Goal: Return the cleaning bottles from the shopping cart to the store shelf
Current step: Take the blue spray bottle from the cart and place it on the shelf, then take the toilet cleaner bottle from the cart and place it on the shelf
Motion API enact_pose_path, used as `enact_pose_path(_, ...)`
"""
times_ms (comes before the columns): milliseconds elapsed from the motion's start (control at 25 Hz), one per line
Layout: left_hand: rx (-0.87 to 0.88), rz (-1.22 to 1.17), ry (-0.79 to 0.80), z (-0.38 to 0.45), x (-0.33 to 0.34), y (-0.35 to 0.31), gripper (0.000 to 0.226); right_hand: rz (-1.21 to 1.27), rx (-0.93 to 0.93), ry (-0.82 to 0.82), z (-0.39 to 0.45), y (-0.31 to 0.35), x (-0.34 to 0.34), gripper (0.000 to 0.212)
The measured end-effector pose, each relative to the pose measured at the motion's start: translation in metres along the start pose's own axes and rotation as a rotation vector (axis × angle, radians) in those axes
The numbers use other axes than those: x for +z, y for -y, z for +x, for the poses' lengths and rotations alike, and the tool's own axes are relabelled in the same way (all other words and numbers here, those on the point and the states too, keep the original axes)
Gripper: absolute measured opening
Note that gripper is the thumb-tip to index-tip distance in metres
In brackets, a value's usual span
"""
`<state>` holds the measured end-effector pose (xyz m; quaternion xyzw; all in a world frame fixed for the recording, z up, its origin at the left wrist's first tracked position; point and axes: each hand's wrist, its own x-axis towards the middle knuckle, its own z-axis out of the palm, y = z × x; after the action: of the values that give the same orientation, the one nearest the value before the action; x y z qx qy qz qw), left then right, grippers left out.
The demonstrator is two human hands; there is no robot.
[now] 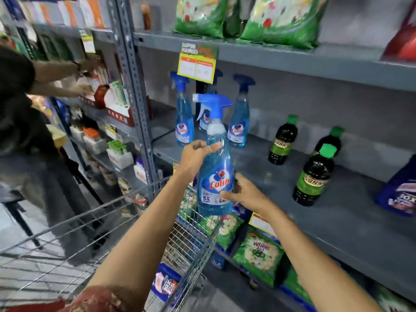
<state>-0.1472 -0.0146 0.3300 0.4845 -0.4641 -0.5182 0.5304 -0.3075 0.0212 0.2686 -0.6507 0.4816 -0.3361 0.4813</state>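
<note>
A person stands at a grey metal store shelf [292,199], seen from a camera on their head looking down at both bare arms. The left hand [195,158] wraps around the neck of a blue spray bottle [216,174], fingers curled tight just under the trigger head, with a ring on one finger. The right hand [245,192] is spread loosely against the lower body of the same bottle, thumb across the label and fingers behind it, steadying it from the right. The bottle is upright, held in the air above the front edge of the shelf and over the far corner of a wire shopping cart [94,239], touching neither.

Further back on the same shelf stand three matching blue spray bottles [238,124], close together beneath a yellow price tag [195,67]. To the right, three dark bottles with green caps [313,176] stand spaced apart, and a purple packet [398,194] sits at the far right. Green bags [281,21] fill the shelf above, and more green packets [258,255] lie on the shelf below.

At the left, another person [24,122] reaches both arms into a neighbouring shelf.
</note>
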Motion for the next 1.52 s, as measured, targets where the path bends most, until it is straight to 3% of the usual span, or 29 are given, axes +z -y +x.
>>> enact_pose_path(120,0.022,0.019,0.0,0.018,0.006,0.0,0.035,-0.084,0.004,-0.062,0.015,-0.005,-0.01,0.042)
enact_pose_path(280,0.102,0.1,0.017,0.058,0.009,0.002,0.018,-0.223,0.035,-0.226,0.051,-0.007,-0.017,0.045)
enact_pose_path(440,0.137,0.198,0.041,0.097,0.007,0.01,0.043,-0.314,0.052,-0.362,0.09,-0.013,-0.013,0.045)
enact_pose_path(680,0.165,0.274,0.124,0.142,0.005,0.025,0.052,-0.381,0.107,-0.522,0.142,-0.029,-0.002,0.059)
enact_pose_path(960,0.153,0.2,0.17,0.168,0.013,0.028,0.051,-0.352,0.122,-0.622,0.168,-0.037,-0.004,0.051)
enact_pose_path(1080,0.167,0.155,0.117,0.158,0.01,0.035,0.047,-0.344,0.079,-0.754,0.159,-0.035,0.008,0.062)
enact_pose_path(1160,0.175,0.136,0.003,0.144,-0.006,0.051,0.037,-0.372,-0.061,-0.85,0.145,-0.036,0.022,0.055)
enact_pose_path(1240,0.132,0.138,-0.1,0.125,-0.035,0.075,0.017,-0.406,-0.22,-0.817,0.128,-0.044,0.041,0.032)
enact_pose_path(1320,0.016,0.116,-0.151,0.101,-0.07,0.102,0.002,-0.443,-0.284,-0.676,0.114,-0.056,0.066,0.015)
enact_pose_path(1520,-0.38,0.212,-0.259,0.04,-0.151,0.19,0.024,-0.493,0.059,-0.033,0.108,-0.096,0.135,0.007)
